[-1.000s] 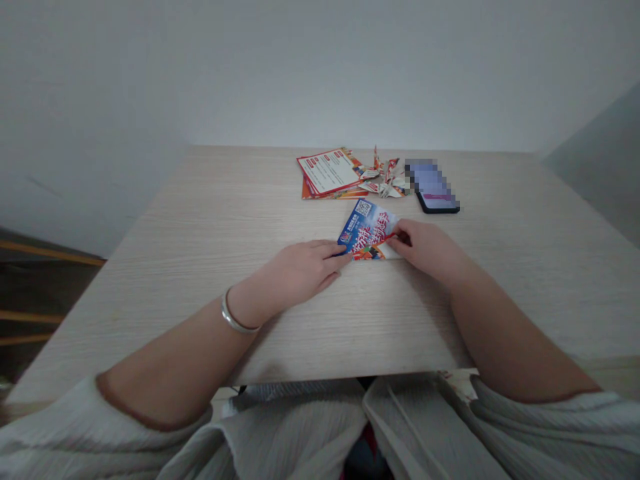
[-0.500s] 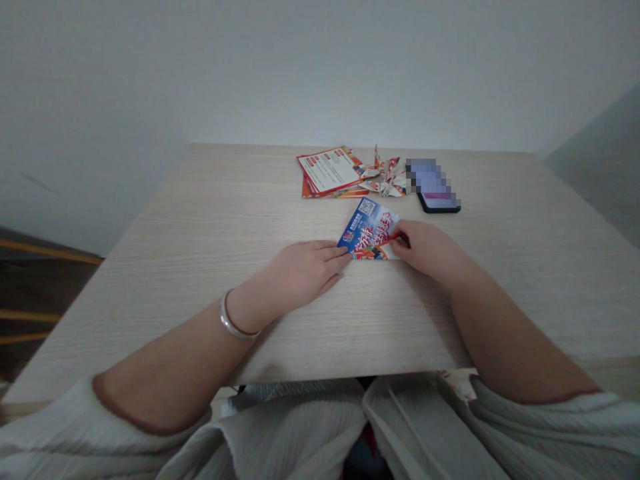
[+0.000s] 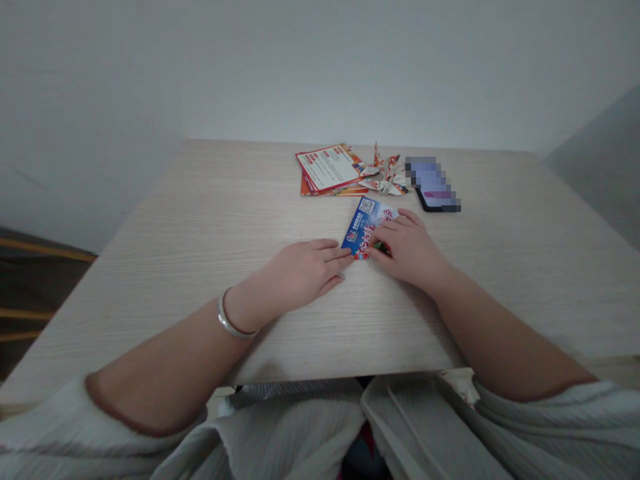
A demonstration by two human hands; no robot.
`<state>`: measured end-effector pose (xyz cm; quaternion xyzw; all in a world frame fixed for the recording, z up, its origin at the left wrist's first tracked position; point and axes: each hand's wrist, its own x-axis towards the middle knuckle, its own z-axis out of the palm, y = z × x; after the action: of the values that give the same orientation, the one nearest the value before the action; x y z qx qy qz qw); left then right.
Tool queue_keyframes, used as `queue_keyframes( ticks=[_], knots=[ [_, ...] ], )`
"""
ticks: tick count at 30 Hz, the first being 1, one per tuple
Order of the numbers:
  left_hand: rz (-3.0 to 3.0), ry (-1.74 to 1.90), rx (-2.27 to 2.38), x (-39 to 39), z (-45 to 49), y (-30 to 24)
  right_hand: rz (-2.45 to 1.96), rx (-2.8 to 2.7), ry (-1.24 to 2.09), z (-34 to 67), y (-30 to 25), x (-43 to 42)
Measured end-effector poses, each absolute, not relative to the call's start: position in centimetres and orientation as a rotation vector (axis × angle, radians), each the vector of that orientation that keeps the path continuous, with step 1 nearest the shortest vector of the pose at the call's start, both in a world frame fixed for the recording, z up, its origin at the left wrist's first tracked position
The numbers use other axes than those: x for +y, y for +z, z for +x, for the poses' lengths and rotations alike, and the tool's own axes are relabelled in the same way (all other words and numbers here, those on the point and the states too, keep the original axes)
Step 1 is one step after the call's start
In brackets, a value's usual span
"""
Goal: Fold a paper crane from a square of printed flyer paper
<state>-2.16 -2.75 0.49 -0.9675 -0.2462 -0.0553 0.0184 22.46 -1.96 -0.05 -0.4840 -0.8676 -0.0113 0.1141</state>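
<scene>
A blue printed paper sheet (image 3: 357,225) with a QR code, large red lettering and a colourful lower edge lies at a slant on the table. My left hand (image 3: 307,272) rests flat, its outstretched fingertips on the sheet's lower left corner. Across the sheet's right part lies my right hand (image 3: 407,247), palm down. Its thumb and forefinger are apart near the sheet's lower middle, with a bit of coloured print showing between them. The right hand covers much of the lettering and the sheet's right edge.
Behind the sheet, a stack of printed leaflets (image 3: 330,169) lies on the pale wooden table (image 3: 225,207). Folded paper cranes (image 3: 385,177) touch the stack's right side. A phone (image 3: 434,187), partly pixelated, lies right of them. A wall (image 3: 320,73) stands behind the table.
My right hand has let go of its pinch at the sheet's right edge and moved left over the sheet, its fingers now spread on top. The left hand keeps its place.
</scene>
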Motion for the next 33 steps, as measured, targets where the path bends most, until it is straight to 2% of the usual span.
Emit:
queue_keyframes(
  ticks=[33],
  knots=[
    [-2.979,-0.176,-0.87,-2.3,-1.8,0.1,-1.68,-2.488,0.062,21.5,-0.3,-0.8]
  ],
)
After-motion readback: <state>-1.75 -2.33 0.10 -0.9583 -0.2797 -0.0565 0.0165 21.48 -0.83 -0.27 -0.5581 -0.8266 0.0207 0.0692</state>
